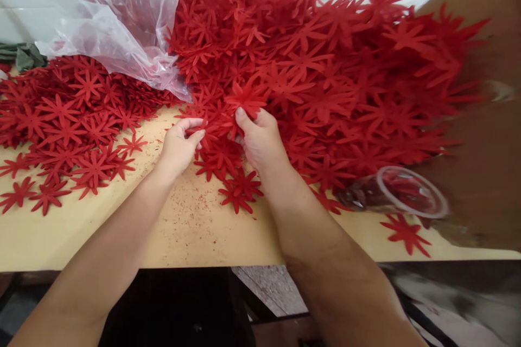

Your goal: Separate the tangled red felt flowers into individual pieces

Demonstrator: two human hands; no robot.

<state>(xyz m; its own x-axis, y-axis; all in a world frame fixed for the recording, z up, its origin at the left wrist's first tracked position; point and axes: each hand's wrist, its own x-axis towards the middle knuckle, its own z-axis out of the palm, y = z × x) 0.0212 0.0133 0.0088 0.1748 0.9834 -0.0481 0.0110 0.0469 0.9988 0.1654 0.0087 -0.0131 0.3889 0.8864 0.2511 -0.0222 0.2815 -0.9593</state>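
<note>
Red fabric-like flower cutouts with long narrow petals lie in a big heap (325,87) at the centre and right. My right hand (260,135) pinches one red flower cutout (246,98) between thumb and fingers at the near edge of this heap. Just to its left, my left hand (183,141) has thumb and forefinger closed around the petal tip of another red cutout (209,133); the overlap of petals makes it unclear where that piece ends. A few loose cutouts (240,190) rest on the table below my hands.
A lower pile of red cutouts (77,114) spreads over the left of the yellow table (183,233). Clear plastic sheeting (118,38) hangs between the piles. At the right, a transparent plastic cup (391,192) lies on its side near a brown cardboard panel (488,162). Dark green cloth (26,57) sits far left.
</note>
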